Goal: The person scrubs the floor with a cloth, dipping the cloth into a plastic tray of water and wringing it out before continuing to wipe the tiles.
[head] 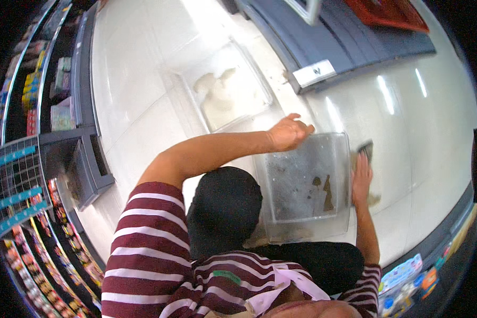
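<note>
A clear plastic tub (308, 232) with brown and dark stains in its bottom stands on the floor before my knees. At its far left corner is my left hand (290, 133), fingers partly curled. Whether it grips the rim is hard to tell. My right hand (361, 181) lies along the outside of the tub's right wall, fingers over a blurred brown and dark grey cloth (365, 148). Farther off, a second clear plastic container (198, 107) sits on the floor with a brownish puddle or stain in it.
Shelving with packaged goods (31, 89) runs along the left, with a wire grid panel (14, 175) below. A dark grey shelf base (326, 43) at upper right bears a white sign (314, 73) and a red basket (393, 18). Packaged goods (401, 274) are at lower right.
</note>
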Demonstrator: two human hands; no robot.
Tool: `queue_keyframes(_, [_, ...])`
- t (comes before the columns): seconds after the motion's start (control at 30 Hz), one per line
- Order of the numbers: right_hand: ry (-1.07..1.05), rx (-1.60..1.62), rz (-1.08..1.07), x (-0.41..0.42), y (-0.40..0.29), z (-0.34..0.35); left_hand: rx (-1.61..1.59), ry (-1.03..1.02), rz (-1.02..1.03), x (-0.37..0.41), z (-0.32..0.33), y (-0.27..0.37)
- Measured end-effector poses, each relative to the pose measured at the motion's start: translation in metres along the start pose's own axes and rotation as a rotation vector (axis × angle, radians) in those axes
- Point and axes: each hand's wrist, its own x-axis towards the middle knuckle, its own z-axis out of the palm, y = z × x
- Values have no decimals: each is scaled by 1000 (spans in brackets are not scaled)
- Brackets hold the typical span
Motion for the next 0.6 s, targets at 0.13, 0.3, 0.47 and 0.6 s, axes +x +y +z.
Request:
queue_keyframes(0.13, [-50,-17,131,-46,13,3,-81,58,-10,-8,-3,0])
queue_keyframes(0.3, [-351,262,156,-26,63,-19,-271,248,-2,-26,-26,1])
queue_keyframes(0.47, [-81,1312,284,-38,161,-63,-256,724,-183,-89,-84,-28])
queue_keyframes(0.6, [-168,777,321,29,55,-173,54,978,-818,-187,-102,-73])
